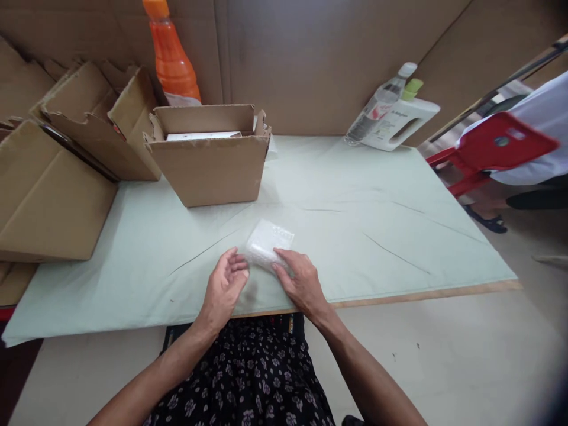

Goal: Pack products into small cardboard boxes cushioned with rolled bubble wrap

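Note:
A small white packet in clear bubble wrap (266, 241) rests on the cloth-covered table close to its front edge. My right hand (304, 283) is closed on the packet's right side, thumb below and fingers on top. Just left of the packet, my left hand (224, 287) is loosely curled, its thumb apart from the fingers and nothing seen in it. Whether its fingertips touch the wrap I cannot tell. What lies inside the wrap is blurred.
Behind the packet stands an open cardboard box (222, 171) with white items inside. More cardboard boxes (48, 195) crowd the left. An orange bottle (175, 65), a clear bottle (377, 109) and a white jug (393, 127) line the back. Right of the table is a red chair (506, 145) with a person.

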`<move>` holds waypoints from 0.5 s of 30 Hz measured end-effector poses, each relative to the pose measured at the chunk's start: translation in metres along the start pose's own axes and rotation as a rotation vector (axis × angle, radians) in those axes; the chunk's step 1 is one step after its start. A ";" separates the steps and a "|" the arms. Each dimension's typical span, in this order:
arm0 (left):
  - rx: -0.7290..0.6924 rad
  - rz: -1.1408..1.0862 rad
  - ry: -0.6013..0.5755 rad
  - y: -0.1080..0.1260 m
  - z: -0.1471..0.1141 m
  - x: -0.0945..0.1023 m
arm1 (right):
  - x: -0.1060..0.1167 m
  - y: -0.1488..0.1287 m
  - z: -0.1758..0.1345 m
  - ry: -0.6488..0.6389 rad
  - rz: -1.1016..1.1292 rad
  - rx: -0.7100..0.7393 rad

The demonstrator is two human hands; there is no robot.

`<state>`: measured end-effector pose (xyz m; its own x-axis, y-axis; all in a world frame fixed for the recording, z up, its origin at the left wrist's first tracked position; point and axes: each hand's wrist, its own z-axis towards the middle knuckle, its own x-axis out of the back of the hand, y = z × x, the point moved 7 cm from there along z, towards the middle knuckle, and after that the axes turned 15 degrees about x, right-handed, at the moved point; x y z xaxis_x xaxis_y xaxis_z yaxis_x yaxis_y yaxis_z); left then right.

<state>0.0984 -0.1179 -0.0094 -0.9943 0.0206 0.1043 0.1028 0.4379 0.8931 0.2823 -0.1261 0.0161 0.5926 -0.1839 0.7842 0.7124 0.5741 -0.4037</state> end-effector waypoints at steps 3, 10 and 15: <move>0.233 -0.337 -0.170 -0.013 -0.009 -0.011 | -0.002 -0.003 -0.004 0.046 0.183 -0.144; 0.364 -0.593 -0.334 -0.018 -0.014 -0.030 | -0.018 -0.035 -0.018 0.077 0.523 -0.367; 0.426 -0.627 -0.367 -0.023 -0.020 -0.023 | 0.009 -0.024 -0.014 0.197 0.368 -0.327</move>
<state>0.1197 -0.1466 -0.0230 -0.8173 -0.0812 -0.5705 -0.4176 0.7657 0.4892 0.2759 -0.1525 0.0264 0.8624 -0.1817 0.4724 0.5056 0.3556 -0.7861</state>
